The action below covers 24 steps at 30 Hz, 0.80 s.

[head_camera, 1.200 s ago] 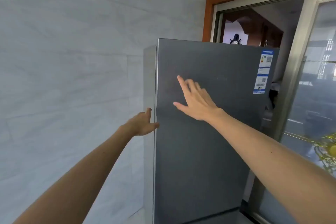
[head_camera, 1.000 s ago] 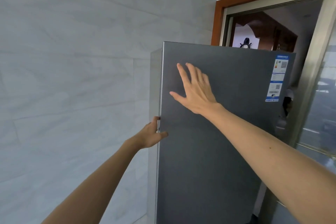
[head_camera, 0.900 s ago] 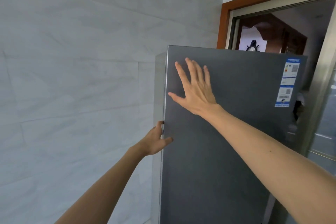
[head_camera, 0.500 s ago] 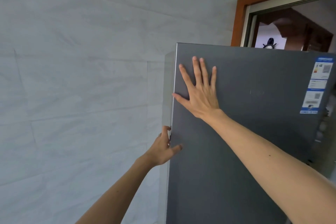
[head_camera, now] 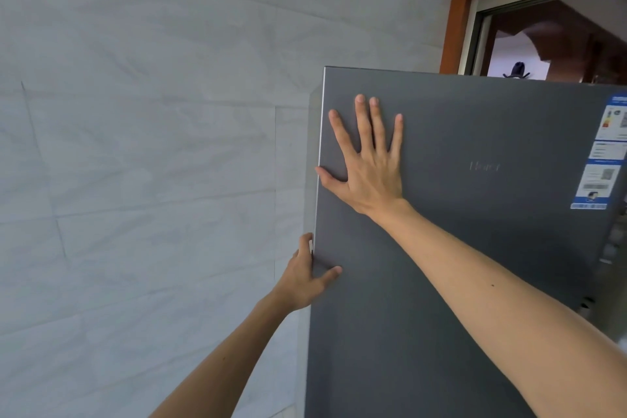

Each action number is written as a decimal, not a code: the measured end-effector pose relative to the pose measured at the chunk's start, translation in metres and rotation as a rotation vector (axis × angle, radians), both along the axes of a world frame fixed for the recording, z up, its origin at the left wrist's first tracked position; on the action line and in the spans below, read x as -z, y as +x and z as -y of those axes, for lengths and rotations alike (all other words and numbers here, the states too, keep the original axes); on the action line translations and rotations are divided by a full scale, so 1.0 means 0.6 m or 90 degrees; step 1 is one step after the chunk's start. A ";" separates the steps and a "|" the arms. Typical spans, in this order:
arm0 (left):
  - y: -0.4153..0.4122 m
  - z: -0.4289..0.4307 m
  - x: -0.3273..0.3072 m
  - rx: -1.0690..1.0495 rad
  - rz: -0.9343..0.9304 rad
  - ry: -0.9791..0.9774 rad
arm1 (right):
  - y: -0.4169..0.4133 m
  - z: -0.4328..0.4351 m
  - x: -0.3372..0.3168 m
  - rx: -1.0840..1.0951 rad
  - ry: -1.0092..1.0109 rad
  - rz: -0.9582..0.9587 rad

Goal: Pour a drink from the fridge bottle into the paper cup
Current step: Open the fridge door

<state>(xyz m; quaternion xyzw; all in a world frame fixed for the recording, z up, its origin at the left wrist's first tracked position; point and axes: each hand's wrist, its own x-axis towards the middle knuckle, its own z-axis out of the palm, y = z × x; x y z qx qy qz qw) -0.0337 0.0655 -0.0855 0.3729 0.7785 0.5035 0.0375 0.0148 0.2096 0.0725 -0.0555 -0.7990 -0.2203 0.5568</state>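
Note:
A tall dark grey fridge (head_camera: 475,248) fills the right half of the view, its door closed. My left hand (head_camera: 305,276) grips the door's left edge, fingers hooked behind it and thumb on the front. My right hand (head_camera: 368,163) lies flat on the upper left of the door, fingers spread. No bottle and no paper cup are in view.
A pale grey tiled wall (head_camera: 152,146) stands close on the fridge's left. Behind the fridge at upper right is a brown-framed doorway (head_camera: 454,20). Energy labels (head_camera: 604,159) are stuck on the door's right side.
The view has closed in on the fridge. My left hand took hold of the door's left edge and slid lower; my right hand flattened onto the door front.

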 end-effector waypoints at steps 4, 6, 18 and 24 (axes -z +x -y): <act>0.005 0.002 -0.003 -0.016 -0.003 -0.005 | 0.005 0.002 -0.001 -0.004 -0.010 0.019; 0.007 0.001 -0.005 -0.020 -0.004 0.000 | 0.007 0.002 -0.002 -0.008 -0.013 0.025; 0.024 0.009 0.001 -0.011 -0.003 -0.001 | 0.032 0.016 -0.005 -0.022 -0.028 0.024; 0.062 0.029 0.008 -0.009 0.013 -0.001 | 0.075 0.034 -0.003 -0.035 -0.052 0.049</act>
